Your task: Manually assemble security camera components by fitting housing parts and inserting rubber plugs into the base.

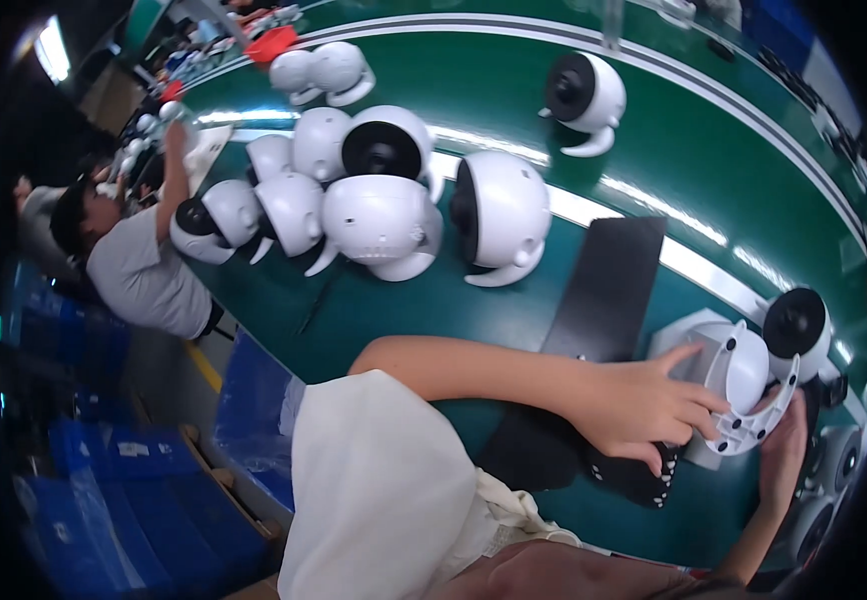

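At the right of the bench, a white round device (744,365) is turned so the underside of its U-shaped foot (754,430) faces up, with several black round pads on it. My left hand (644,405) reaches across from the left, fingers bent against the near-left edge of that foot, thumb apart and lower. My right hand (784,450) grips the foot from the right side, its fingers partly hidden behind it. Under and beside my left hand lies a black sheet with small white spots (654,478). A pale angular stand (689,330) shows behind the device.
Several white round housings with black faces (504,215) crowd the bench's left part. Another (586,100) is on the green belt (454,75) beyond. A dark strip (609,280) crosses the bench. One more unit (797,330) stands close right. A co-worker (144,260) is at the left, above blue crates (124,500).
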